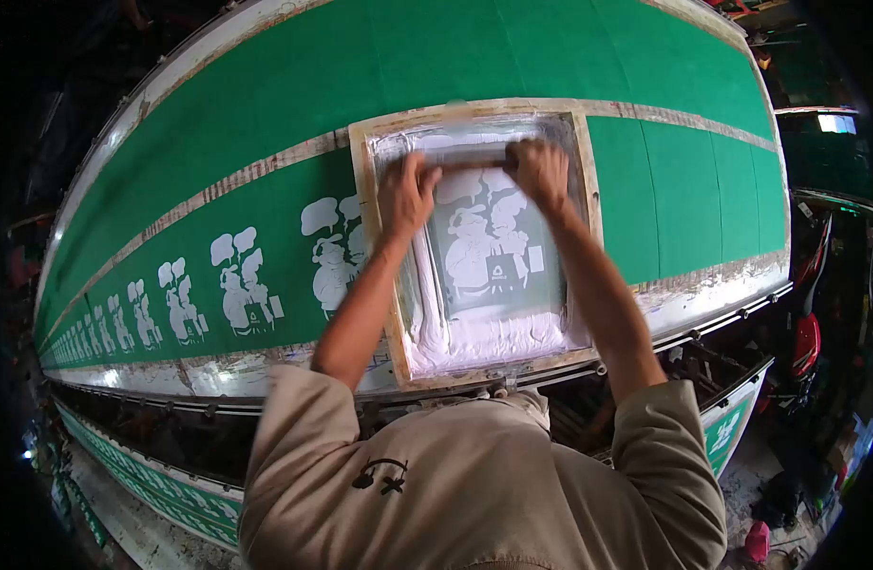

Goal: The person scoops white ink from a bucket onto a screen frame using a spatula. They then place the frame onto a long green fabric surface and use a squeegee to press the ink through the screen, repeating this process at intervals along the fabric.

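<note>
A wooden-framed printing screen (370, 237) lies on green fabric (455, 57) stretched along a long table. Inside it, white ink is pooled at the near end (484, 337), and a cartoon figure stencil shows in the mesh. My left hand (405, 195) and my right hand (539, 173) both grip a squeegee (473, 164) held across the far end of the screen. The hands cover most of the squeegee's ends.
A row of white printed figures (242, 285) runs along the fabric to the left of the screen. To the right the fabric (702, 180) is plain green. The table's near edge (702, 323) has a metal rail. Clutter and a red object (805, 342) stand at the right.
</note>
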A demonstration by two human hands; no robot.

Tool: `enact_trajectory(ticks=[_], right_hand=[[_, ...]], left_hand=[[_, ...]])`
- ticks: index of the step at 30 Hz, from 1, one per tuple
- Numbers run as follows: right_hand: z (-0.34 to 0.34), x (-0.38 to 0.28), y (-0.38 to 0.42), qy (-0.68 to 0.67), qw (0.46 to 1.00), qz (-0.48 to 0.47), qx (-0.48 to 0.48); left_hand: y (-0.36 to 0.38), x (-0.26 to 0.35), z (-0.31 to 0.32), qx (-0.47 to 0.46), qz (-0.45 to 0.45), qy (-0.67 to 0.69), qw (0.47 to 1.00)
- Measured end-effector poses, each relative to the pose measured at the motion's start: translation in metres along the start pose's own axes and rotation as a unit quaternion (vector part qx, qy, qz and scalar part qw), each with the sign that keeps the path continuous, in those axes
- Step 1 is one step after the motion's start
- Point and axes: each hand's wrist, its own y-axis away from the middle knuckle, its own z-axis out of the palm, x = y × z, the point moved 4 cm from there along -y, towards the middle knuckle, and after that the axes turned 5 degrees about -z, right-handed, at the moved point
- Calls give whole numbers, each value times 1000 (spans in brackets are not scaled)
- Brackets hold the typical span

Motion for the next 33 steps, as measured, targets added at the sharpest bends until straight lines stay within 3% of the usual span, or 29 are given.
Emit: enact_trajectory(ticks=[1, 5, 6, 9, 12, 14, 15, 16, 18, 19, 21, 23, 25, 27, 30, 33], right_hand=[[4, -12, 42, -9, 998, -18, 52], [-6, -46, 224, -31, 999, -28, 6], [-8, -55, 264, -80, 996, -8, -47], [-15, -69, 331, -107, 994, -23, -23], [-21, -68, 329, -61, 996, -71, 14], [-39, -62, 300, -104, 988, -103, -53], [-46, -61, 295, -124, 982, -116, -80], [-51, -62, 303, -123, 983, -112, -82], [-58, -66, 316, -112, 981, -139, -77], [-50, -68, 332, -97, 983, -110, -114], [-47, -72, 359, -86, 991, -99, -3], [-33, -62, 346, -70, 992, -98, 22], [-21, -50, 294, -33, 996, -71, 49], [-15, -39, 209, -4, 994, -68, 84], [-3, -13, 85, -27, 989, -83, 116], [-7, -8, 70, -44, 992, -50, 108]], left_hand=[[36, 3, -4, -2, 8, -30, 1000], [219, 52, -38, -59, -30, -69, 995], [259, 66, -47, -58, -38, -55, 996], [325, 98, -65, -43, -26, -62, 997], [314, 92, -73, -104, -14, 0, 994], [293, 57, -75, -149, -44, 82, 984], [284, 20, -71, -71, -125, 13, 990], [257, 26, -82, 31, -178, 4, 984], [223, 35, -100, 101, -183, -257, 944], [222, 13, -96, 98, -186, -251, 945], [226, -32, -83, -53, -210, -279, 935], [224, -6, -93, -39, -225, -259, 938], [221, 1, -98, -25, -306, -9, 952], [221, 5, -100, -10, -301, -8, 954], [218, 3, -96, 16, -369, 22, 929], [210, -4, -92, 25, -386, 77, 919]])
